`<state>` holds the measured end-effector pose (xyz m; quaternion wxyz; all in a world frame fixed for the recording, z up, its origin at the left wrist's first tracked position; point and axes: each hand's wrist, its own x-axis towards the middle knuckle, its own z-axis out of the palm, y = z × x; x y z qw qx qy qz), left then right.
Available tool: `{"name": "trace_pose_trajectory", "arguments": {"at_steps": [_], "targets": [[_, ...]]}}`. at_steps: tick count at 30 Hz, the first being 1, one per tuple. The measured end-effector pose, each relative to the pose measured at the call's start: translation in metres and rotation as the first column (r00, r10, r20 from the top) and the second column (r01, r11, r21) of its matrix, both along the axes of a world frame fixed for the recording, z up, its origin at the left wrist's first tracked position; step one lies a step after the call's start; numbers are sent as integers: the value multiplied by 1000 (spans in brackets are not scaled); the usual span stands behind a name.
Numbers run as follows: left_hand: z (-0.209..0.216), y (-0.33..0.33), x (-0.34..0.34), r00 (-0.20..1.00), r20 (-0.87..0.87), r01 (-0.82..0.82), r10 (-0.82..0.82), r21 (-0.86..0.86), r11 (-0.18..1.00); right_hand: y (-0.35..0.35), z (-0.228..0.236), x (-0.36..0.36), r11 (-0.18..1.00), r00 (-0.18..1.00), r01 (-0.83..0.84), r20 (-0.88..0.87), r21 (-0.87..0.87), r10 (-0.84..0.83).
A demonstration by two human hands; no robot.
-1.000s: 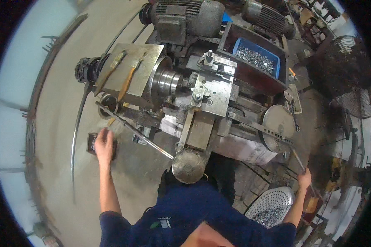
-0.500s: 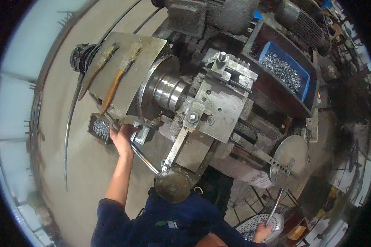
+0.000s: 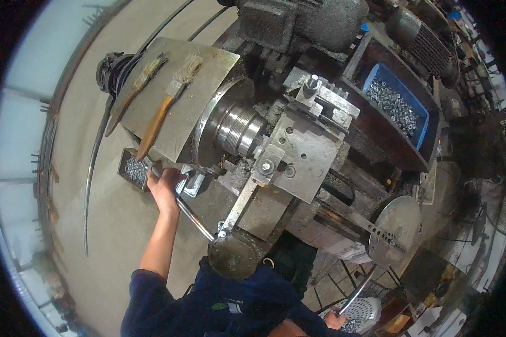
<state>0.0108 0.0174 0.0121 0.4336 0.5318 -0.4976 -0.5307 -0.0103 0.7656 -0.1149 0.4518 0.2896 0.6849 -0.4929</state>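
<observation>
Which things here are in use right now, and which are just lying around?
In use: left hand at the small tray of metal parts; right hand by the perforated bowl; lathe chuck.
Lying about: two brushes; blue bin of parts.

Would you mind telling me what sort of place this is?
Most likely a metalworking shop: a lathe with its round chuck, a blue bin of small metal parts, and two paintbrushes resting on the machine's cover.
</observation>
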Motion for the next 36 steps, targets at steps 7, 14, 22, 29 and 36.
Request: {"name": "trace_pose_trajectory", "arguments": {"at_steps": [7,14,22,29,36], "targets": [[1,3,1,1000,-20,-14,14,-5,1000,-26,-5,17,907,811,-173,-467,384,352],[0,5,5,999,20,-33,33,-3,999,-94,46,0,887,937,61,-332,457,106],[0,0,5,1000,24,-12,12,-11,1000,-91,37,-14,703,840,156,-467,694,276],[-2,-1,18,993,-79,94,-87,81,992,-88,97,-88,657,586,132,-593,742,552],[-102,-74,125,665,675,461,-319,-35,887,-116,96,-57,599,617,127,-536,790,576]]}}
